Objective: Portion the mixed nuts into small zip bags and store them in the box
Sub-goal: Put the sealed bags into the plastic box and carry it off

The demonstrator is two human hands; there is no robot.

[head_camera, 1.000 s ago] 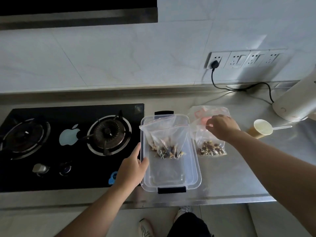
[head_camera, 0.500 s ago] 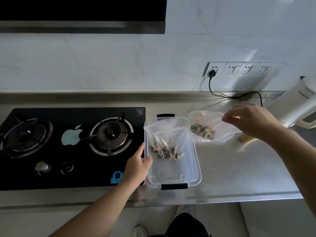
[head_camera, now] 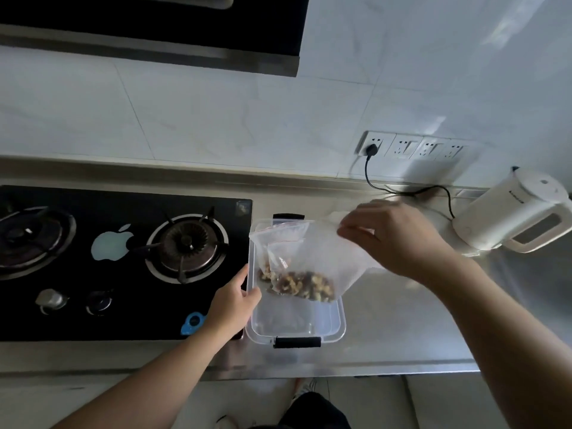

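The box (head_camera: 297, 326) sits at centre frame on the counter (head_camera: 402, 329), just right of the stove (head_camera: 123, 261); the kettle (head_camera: 513, 218) at right; bags (head_camera: 297, 261) inside, perhaps two.

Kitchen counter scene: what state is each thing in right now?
Clear box: open, lidless, steadied at its left rim by left hand.
Nut bag: pinched by right hand, hanging over the box.
Bags in box: leaning upright.
Kettle: plugged in.
Burner: unlit.
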